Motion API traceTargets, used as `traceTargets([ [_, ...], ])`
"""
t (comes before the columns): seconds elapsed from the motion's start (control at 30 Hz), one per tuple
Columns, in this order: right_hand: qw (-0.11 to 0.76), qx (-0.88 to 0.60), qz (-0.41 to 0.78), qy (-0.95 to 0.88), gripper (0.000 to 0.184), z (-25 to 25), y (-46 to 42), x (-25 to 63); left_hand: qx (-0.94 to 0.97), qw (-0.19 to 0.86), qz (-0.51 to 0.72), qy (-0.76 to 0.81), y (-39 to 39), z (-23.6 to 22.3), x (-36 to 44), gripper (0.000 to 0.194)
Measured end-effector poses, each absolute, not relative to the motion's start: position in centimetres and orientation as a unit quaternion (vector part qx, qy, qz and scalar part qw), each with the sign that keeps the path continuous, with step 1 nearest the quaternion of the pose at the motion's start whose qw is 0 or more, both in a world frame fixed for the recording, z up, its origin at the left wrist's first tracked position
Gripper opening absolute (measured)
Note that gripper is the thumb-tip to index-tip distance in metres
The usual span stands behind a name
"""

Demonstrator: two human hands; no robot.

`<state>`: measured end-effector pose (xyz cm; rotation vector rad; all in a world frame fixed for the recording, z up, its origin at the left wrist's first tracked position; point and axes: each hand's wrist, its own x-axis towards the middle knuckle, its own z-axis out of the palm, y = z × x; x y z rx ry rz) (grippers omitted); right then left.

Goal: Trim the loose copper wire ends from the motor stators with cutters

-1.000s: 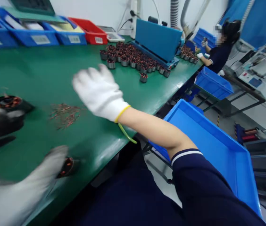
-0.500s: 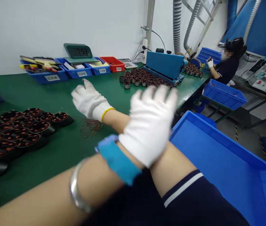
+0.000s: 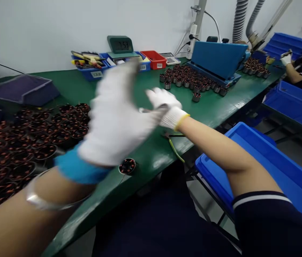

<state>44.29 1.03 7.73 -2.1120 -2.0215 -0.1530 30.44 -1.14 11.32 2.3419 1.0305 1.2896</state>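
My left hand (image 3: 116,117), in a white glove with a blue wrist strap, is raised over the table, fingers spread and holding nothing. Its thumb overlaps my right hand (image 3: 165,103) in the view; whether they touch I cannot tell. The right hand's white glove has a yellow-edged cuff, and its fingers and thumb look apart, partly hidden and blurred. Below the left hand, a single copper-wound motor stator (image 3: 127,166) stands near the table's front edge. Green-handled pliers (image 3: 175,146) lie below my right hand. Many more stators (image 3: 44,151) crowd the table at left.
Another group of stators (image 3: 187,78) stands before a blue machine (image 3: 217,60). Along the wall are a digital clock (image 3: 120,44), blue tool bins (image 3: 92,74) and a red bin (image 3: 153,59). A large blue tray (image 3: 274,157) is at right; a co-worker (image 3: 298,69) sits beyond.
The view has swung left and down. My crossed arms have parted: the left hand moved left, the right arm now reaches in from the right. The pliers and the single stator have come into view.
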Motion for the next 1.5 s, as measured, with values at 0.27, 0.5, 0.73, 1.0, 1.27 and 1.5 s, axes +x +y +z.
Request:
traceTargets([
  [0.27, -0.021, -0.725, 0.004, -0.688, 0.097, -0.8, -9.8, 51.0, 0.567, 0.521, 0.325, 0.549, -1.2, 1.4, 19.8, 0.084],
  [0.5, -0.142, -0.703, -0.031, -0.696, 0.058, 1.2, -8.4, 50.2, 0.523, 0.654, 0.281, 0.469, -0.9, -0.3, 21.3, 0.089],
  [0.73, -0.055, -0.693, -0.059, -0.716, 0.042, -1.2, -5.4, 50.5, 0.474, 0.686, 0.354, 0.424, -1.8, -1.7, 20.4, 0.085],
  [1.0, 0.066, -0.568, 0.01, -0.82, 0.071, -1.2, -4.8, 48.5, 0.55, 0.647, 0.371, 0.376, -2.2, -2.7, 21.0, 0.079],
  [1.27, -0.035, -0.49, -0.043, -0.87, 0.068, 2.1, -3.4, 45.0, 0.572, 0.629, 0.38, 0.364, -2.0, -2.7, 21.1, 0.074],
  [1.5, -0.086, -0.484, -0.028, -0.871, 0.065, 3.2, -2.3, 43.8, 0.574, 0.624, 0.385, 0.365, -1.8, -3.0, 21.1, 0.071],
])
